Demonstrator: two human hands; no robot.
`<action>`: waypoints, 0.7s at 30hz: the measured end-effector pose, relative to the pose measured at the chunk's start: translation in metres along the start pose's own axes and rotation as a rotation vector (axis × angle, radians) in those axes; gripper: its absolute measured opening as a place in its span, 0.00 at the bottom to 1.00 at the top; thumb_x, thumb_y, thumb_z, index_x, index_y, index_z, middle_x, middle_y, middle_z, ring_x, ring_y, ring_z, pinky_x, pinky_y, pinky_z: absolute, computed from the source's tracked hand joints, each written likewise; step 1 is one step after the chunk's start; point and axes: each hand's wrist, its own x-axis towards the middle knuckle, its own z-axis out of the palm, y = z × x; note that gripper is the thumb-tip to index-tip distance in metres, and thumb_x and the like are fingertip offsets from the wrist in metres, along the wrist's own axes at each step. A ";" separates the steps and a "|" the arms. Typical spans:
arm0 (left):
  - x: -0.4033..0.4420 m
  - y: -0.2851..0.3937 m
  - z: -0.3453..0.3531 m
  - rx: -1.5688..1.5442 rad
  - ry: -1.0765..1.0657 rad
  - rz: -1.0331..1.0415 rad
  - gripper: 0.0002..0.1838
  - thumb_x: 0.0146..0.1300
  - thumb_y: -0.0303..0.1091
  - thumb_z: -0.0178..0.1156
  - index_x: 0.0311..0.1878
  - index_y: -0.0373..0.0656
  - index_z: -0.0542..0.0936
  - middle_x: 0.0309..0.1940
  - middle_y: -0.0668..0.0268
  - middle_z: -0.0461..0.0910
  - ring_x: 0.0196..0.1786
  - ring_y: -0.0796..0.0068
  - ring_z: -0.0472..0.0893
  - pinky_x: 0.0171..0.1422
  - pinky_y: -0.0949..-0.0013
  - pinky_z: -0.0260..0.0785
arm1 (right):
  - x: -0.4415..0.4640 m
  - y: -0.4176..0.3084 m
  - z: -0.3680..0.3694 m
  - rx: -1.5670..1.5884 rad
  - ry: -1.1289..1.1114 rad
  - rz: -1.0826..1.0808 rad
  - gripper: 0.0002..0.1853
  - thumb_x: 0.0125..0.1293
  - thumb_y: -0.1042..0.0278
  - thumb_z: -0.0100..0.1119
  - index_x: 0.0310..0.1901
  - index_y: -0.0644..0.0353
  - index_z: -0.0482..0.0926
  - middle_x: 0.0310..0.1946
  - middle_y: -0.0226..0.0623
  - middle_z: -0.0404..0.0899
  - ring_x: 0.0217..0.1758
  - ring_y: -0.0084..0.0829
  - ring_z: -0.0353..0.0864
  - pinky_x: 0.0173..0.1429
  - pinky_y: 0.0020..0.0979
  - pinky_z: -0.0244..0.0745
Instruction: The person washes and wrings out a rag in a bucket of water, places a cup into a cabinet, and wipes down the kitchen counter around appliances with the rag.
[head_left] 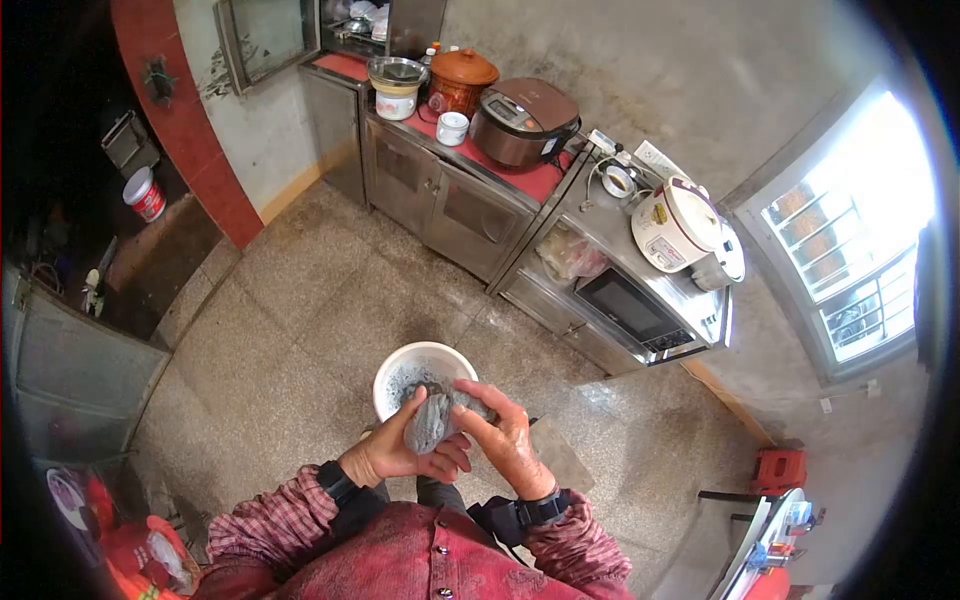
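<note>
My left hand [395, 448] cups a grey, rounded lump [430, 424], its fingers curled beneath and its thumb along the side. The lump has a streaky, clay-like surface; what it is made of I cannot tell. Against its upper right side press the bent fingers and thumb of my right hand [510, 445], which looks wet. More grey material shows between the right fingers. Just beyond my hands a white basin [385, 378] stands on the floor, its inside smeared with grey residue. The hands partly hide its near side.
Steel cabinets [400, 180] line the far wall, bearing a brown rice cooker [525, 120] and a clay pot [462, 80]. A white cooker [675, 225] stands above a microwave [635, 308]. A red stool [778, 471] is at right, a doorway at left.
</note>
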 end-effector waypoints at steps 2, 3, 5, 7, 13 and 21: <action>-0.005 0.000 0.014 -0.019 -0.053 0.044 0.45 0.58 0.70 0.38 0.53 0.30 0.69 0.41 0.44 0.76 0.42 0.51 0.79 0.47 0.56 0.73 | 0.002 -0.007 -0.002 -0.040 -0.085 0.027 0.17 0.60 0.69 0.55 0.50 0.62 0.75 0.43 0.33 0.76 0.45 0.23 0.73 0.46 0.25 0.70; -0.007 0.000 0.021 -0.029 -0.079 0.065 0.44 0.58 0.70 0.38 0.54 0.30 0.68 0.41 0.44 0.76 0.42 0.51 0.79 0.47 0.56 0.73 | 0.002 -0.016 -0.001 -0.039 -0.083 0.026 0.17 0.60 0.69 0.55 0.50 0.62 0.75 0.43 0.33 0.76 0.45 0.23 0.73 0.46 0.25 0.70; -0.011 0.001 0.034 -0.029 -0.071 0.127 0.42 0.60 0.68 0.39 0.55 0.31 0.67 0.43 0.44 0.75 0.44 0.49 0.78 0.47 0.55 0.73 | 0.001 -0.034 0.002 0.110 -0.106 0.143 0.16 0.60 0.69 0.54 0.50 0.61 0.75 0.45 0.32 0.75 0.45 0.22 0.73 0.45 0.24 0.70; -0.012 0.001 0.035 -0.020 -0.034 0.166 0.41 0.61 0.66 0.40 0.57 0.32 0.65 0.44 0.44 0.75 0.45 0.49 0.78 0.48 0.55 0.73 | 0.004 -0.031 0.002 0.119 -0.103 0.126 0.16 0.60 0.68 0.53 0.50 0.60 0.75 0.45 0.31 0.76 0.45 0.21 0.73 0.43 0.23 0.70; -0.008 -0.003 0.041 -0.065 -0.061 0.141 0.28 0.60 0.46 0.54 0.56 0.35 0.66 0.42 0.43 0.75 0.39 0.52 0.79 0.45 0.56 0.74 | 0.006 -0.037 0.005 0.112 -0.040 0.120 0.19 0.63 0.63 0.50 0.55 0.57 0.73 0.45 0.29 0.77 0.43 0.19 0.73 0.35 0.18 0.70; 0.008 -0.008 0.027 0.015 0.005 0.094 0.27 0.56 0.39 0.57 0.54 0.31 0.65 0.41 0.48 0.75 0.42 0.52 0.77 0.42 0.59 0.72 | -0.004 0.027 -0.008 0.231 0.089 0.308 0.26 0.70 0.49 0.39 0.58 0.63 0.67 0.43 0.38 0.78 0.40 0.21 0.76 0.36 0.19 0.72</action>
